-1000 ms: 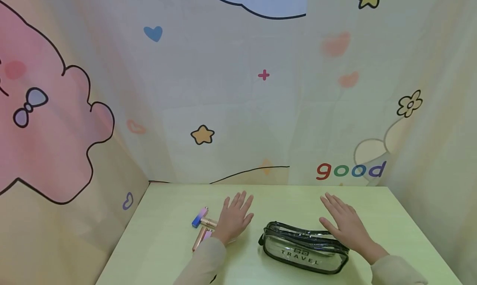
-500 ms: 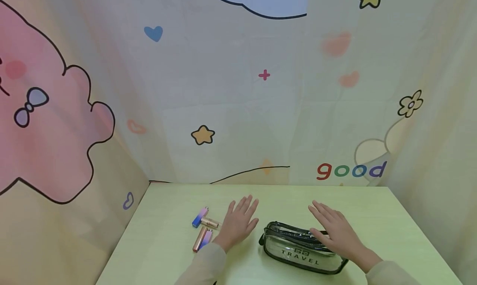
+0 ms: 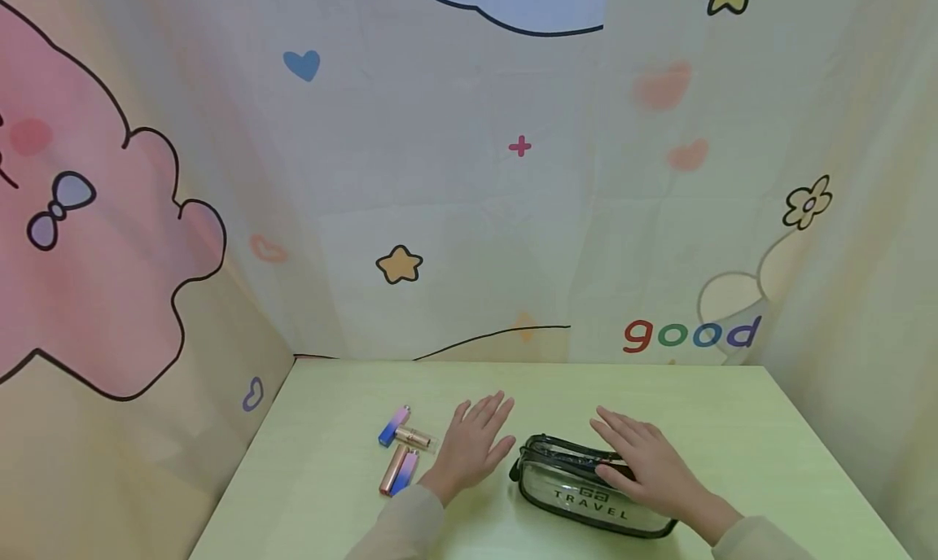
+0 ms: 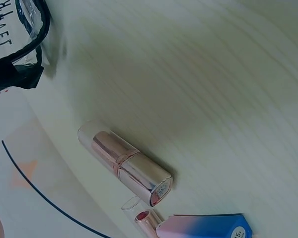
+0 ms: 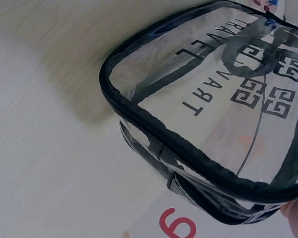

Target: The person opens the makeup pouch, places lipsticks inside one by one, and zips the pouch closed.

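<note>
A clear pouch with black edging and the word TRAVEL [image 3: 575, 495] lies on the table, also large in the right wrist view [image 5: 208, 99]. My right hand [image 3: 655, 466] is over its right part, fingers straight and spread; whether it touches the pouch I cannot tell. To the pouch's left, my left hand [image 3: 471, 446] hovers with straight fingers, holding nothing. Left of that hand lie several lipstick tubes: a pink-and-blue one [image 3: 394, 426], a gold one with a clear end [image 3: 414, 438], a rose-gold one [image 3: 393, 470] and another pink-and-blue one [image 3: 405, 474].
The pale table [image 3: 293, 462] meets a printed cloth backdrop [image 3: 454, 177] at its back edge. More cloth hangs at the left and right sides, with cartoon figures, hearts and stars printed on it.
My right hand has moved left and nearer to me, further over the pouch. The left hand has shifted right, uncovering the tubes beside it. Pouch and tubes have stayed put.
</note>
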Motion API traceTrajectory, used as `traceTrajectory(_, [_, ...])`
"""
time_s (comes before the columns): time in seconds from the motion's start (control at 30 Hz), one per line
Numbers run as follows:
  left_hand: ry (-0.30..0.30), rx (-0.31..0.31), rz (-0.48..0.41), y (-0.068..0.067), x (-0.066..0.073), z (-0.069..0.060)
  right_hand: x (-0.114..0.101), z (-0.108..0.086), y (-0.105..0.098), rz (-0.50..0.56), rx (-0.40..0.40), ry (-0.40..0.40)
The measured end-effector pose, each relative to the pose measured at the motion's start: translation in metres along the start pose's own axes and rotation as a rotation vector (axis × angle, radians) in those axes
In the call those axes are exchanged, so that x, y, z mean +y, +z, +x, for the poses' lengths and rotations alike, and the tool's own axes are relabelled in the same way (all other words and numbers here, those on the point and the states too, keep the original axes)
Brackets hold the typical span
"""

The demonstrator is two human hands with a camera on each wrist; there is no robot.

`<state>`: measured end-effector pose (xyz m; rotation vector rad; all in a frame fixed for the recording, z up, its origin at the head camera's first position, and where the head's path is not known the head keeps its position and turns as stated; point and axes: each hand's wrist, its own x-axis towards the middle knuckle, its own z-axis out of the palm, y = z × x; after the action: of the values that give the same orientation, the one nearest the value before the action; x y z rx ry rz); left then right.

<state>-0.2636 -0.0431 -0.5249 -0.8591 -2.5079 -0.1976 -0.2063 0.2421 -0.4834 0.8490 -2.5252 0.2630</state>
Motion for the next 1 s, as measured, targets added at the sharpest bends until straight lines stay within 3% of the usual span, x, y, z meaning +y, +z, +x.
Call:
traceTrajectory(0.43, [0.034,-0.001,-0.017,-0.002,0.005,-0.005,-0.007,-0.005,0.003,-0.027,-0.101,0.012])
traceTrajectory(0.77, [0.108,0.008,-0.01,-0.001,0.015,-0.007,-0.009,-0.007,0.002,-0.054,-0.126,-0.001])
traceTrajectory(1.0, [0.185,0.036,0.041,0.002,0.021,-0.007,-0.009,-0.006,0.001,-0.047,-0.156,-0.001])
